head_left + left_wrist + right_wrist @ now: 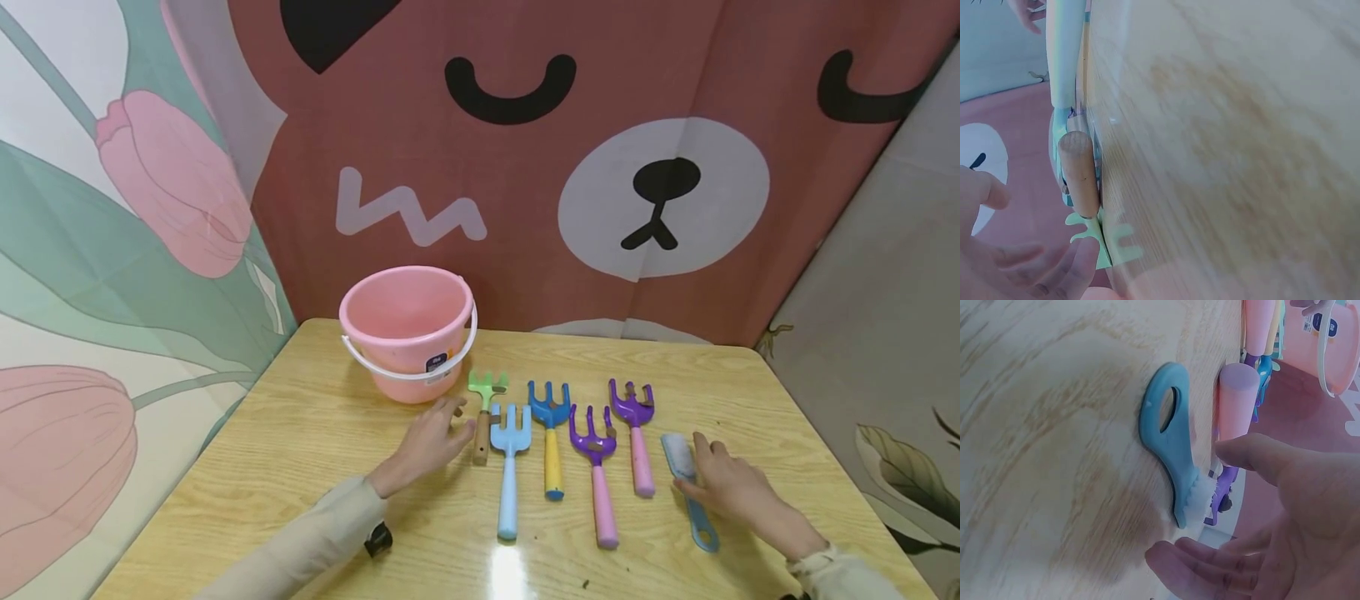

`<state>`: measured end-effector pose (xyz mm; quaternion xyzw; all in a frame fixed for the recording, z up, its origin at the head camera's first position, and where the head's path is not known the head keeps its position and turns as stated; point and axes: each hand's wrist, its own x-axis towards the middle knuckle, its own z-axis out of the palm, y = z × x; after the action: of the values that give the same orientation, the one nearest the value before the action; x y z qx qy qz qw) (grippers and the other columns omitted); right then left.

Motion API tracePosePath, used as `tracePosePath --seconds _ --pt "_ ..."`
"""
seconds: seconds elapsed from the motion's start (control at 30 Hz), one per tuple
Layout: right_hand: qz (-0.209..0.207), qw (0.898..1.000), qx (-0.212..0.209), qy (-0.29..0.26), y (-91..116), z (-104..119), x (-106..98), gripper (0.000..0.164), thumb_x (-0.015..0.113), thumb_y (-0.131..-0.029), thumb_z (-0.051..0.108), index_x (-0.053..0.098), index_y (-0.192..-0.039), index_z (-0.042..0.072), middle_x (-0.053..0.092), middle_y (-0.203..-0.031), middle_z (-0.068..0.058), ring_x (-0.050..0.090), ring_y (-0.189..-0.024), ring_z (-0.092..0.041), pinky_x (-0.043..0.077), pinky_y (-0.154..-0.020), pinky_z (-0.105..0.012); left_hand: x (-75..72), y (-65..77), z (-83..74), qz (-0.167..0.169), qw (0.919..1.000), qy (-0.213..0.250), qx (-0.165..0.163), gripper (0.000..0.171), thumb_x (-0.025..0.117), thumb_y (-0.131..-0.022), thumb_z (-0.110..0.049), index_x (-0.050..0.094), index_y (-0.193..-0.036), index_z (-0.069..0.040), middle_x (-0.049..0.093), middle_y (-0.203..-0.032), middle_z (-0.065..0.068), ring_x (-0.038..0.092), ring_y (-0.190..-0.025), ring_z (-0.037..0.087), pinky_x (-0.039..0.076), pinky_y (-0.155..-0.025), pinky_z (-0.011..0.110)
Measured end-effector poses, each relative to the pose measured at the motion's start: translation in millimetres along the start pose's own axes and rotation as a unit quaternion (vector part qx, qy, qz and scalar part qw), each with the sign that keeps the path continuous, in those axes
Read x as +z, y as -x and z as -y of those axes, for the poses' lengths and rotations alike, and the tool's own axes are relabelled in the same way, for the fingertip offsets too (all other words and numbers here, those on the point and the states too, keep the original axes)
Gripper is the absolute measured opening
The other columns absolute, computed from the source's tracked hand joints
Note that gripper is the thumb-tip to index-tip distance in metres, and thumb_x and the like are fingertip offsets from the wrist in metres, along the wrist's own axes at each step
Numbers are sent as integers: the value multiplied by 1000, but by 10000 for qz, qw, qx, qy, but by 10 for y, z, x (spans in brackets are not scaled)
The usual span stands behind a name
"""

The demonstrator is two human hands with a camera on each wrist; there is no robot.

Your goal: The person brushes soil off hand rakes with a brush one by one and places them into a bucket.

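Just beyond the thumb and fingertips of the right hand [738, 492] lies a blue brush [1175, 450], flat on the surface [330, 467], its pale bristles [1199, 499] facing up and an oval hole through its curved handle. That hand is spread with loosely bent fingers, gripping nothing; contact with the brush is hard to judge. The left hand [431, 437] is likewise relaxed, holding nothing. Just right of it lies a green fork [482, 437] with short tines and a plain wooden handle; beyond its fingers stands a pink bucket [408, 367] with a white handle.
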<state>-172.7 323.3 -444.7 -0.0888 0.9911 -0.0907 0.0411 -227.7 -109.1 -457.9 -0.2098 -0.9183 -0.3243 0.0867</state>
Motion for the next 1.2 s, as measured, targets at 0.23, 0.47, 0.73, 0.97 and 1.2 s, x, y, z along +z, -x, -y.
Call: tracePosePath --seconds 0.23,0.47,0.73,0.97,1.2 --pt "99 9999 -85 -31 2 -8 32 83 77 -85 38 33 -128 -18 57 -101 -39 63 -65 -38 50 -47 -43 40 -34 -1 233 9992 180 -275 47 61 -98 -23 53 -132 8 64 -107 18 59 -73 14 52 -62 30" --pt "308 9995 -45 -39 23 -10 29 89 76 -86 40 29 -132 -20 56 -107 -43 64 -75 -46 53 -51 -47 97 -60 23 355 9981 339 -362 49 62 -96 -22 51 -130 12 63 -98 15 58 -76 18 52 -65 33" --pt "293 9993 -188 -136 57 5 47 88 76 -87 34 27 -133 -21 58 -107 -41 65 -74 -41 51 -48 -40 151 -45 46 488 9968 466 -431 53 64 -93 -20 49 -129 16 63 -93 11 57 -75 15 53 -68 33" --pt "294 9993 -213 -98 51 -8 69 96 73 -89 39 18 -136 -23 64 -90 -29 64 -71 -34 47 -47 -36 170 -51 31 587 9960 498 -463 49 64 -92 -17 51 -127 15 62 -91 9 56 -73 14 51 -65 32" --pt "458 9985 -134 -254 35 4 63 95 74 -89 36 18 -136 -24 63 -82 -19 60 -64 -25 46 -48 -37 180 -54 41 720 9940 588 -574 48 65 -92 -19 53 -122 16 60 -84 2 53 -70 12 50 -66 31"
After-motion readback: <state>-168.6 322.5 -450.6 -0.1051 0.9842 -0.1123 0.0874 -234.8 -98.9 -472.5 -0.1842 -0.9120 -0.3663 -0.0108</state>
